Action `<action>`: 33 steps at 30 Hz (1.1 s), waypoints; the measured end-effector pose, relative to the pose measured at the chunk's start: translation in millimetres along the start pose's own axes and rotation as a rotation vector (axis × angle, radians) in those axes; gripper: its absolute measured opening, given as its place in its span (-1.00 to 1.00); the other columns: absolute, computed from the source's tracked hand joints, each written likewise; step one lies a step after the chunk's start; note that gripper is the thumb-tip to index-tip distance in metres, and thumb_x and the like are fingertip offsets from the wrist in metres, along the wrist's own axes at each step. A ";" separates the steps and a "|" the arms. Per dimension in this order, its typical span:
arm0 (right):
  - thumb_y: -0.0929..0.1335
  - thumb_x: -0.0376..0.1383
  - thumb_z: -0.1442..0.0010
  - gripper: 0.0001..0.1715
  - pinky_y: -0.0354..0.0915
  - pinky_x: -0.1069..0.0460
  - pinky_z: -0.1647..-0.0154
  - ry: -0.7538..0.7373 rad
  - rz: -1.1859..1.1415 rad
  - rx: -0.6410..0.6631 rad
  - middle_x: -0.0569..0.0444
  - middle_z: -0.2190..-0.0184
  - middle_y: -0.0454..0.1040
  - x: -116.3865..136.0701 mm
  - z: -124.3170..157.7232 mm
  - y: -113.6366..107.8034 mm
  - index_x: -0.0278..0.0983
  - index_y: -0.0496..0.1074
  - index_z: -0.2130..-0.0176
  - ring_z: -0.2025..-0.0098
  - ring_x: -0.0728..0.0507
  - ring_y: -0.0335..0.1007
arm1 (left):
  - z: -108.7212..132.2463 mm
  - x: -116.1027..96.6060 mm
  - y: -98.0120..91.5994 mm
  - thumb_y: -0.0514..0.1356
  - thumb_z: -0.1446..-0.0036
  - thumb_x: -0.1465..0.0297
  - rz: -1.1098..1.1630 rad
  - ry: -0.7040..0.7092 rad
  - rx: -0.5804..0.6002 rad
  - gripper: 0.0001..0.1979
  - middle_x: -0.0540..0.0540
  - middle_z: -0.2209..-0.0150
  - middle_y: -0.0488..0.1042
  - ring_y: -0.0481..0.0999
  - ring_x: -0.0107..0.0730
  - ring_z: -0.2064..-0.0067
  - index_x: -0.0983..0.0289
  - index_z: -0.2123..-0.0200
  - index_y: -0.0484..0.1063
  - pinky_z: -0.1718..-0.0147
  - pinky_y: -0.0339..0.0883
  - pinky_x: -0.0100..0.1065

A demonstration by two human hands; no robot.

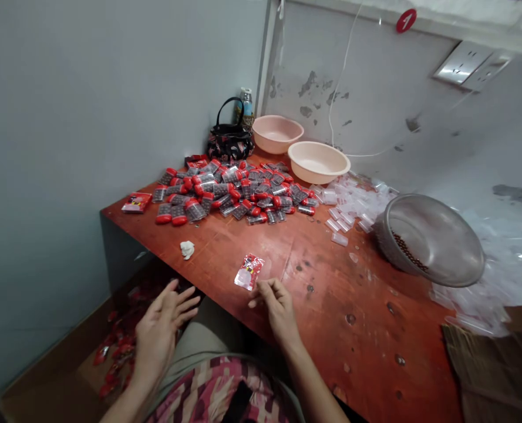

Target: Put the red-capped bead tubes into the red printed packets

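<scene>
My left hand (166, 320) is open, palm up and fingers spread, just off the table's front edge, with nothing in it. My right hand (275, 302) pinches the lower right corner of a small shiny red packet (249, 272) between thumb and fingers. A pale round patch and a cartoon figure are printed on the packet. Whether it rests on the tabletop or is slightly raised, I cannot tell. Left of it on the table lies a crumpled white tissue (187, 249).
A heap of filled clear tubes with red caps (225, 188) covers the back of the red table (322, 329). Two plastic basins (317, 161), a bag (229, 144), empty clear tubes (353, 200) and a metal bowl (441, 241) with brown balls stand around. Red packets (115, 352) lie below left.
</scene>
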State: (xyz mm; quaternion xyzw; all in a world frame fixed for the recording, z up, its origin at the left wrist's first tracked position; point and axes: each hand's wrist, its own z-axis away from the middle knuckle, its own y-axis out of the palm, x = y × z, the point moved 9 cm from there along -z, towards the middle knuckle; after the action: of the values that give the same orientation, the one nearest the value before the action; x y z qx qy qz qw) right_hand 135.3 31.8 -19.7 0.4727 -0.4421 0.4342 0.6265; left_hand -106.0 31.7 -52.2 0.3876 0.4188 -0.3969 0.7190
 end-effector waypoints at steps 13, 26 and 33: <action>0.29 -0.16 -0.08 -0.76 0.25 0.12 0.51 0.035 0.071 -0.013 0.13 0.53 0.42 -12.2 -1.0 -19.5 -0.31 0.34 0.42 0.57 0.02 0.34 | -4.8 4.3 155.1 0.04 -0.09 0.35 -1.098 0.916 0.495 -0.68 0.15 -0.05 0.30 0.06 -0.07 -0.17 0.16 0.07 0.37 -0.08 -0.21 0.08; 0.36 -0.31 0.01 -0.62 0.13 0.18 0.60 -0.016 -0.041 0.048 0.31 0.65 0.25 5.2 -50.0 3.8 -0.25 0.23 0.15 0.64 0.08 0.18 | -6.8 5.9 130.4 0.18 0.06 0.26 -0.277 0.100 0.544 -0.63 0.14 0.18 0.50 0.44 -0.16 0.14 0.23 0.13 0.43 0.16 0.28 -0.23; 0.30 -0.21 -0.07 -0.78 0.21 0.09 0.50 -0.137 0.818 0.162 0.15 0.54 0.40 33.0 -94.6 11.4 -0.25 0.34 0.25 0.50 -0.04 0.33 | -11.5 28.2 113.7 0.27 0.17 0.29 -0.102 -0.230 0.489 -0.77 0.11 0.55 0.49 0.46 -0.39 0.49 0.38 0.54 0.50 0.41 0.36 -0.37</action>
State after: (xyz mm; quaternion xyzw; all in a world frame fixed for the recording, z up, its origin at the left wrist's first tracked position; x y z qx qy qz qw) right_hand 145.5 130.4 -0.8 0.3338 -0.5985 0.6480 0.3324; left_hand 1.9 78.7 -56.3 0.4804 0.2451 -0.5634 0.6259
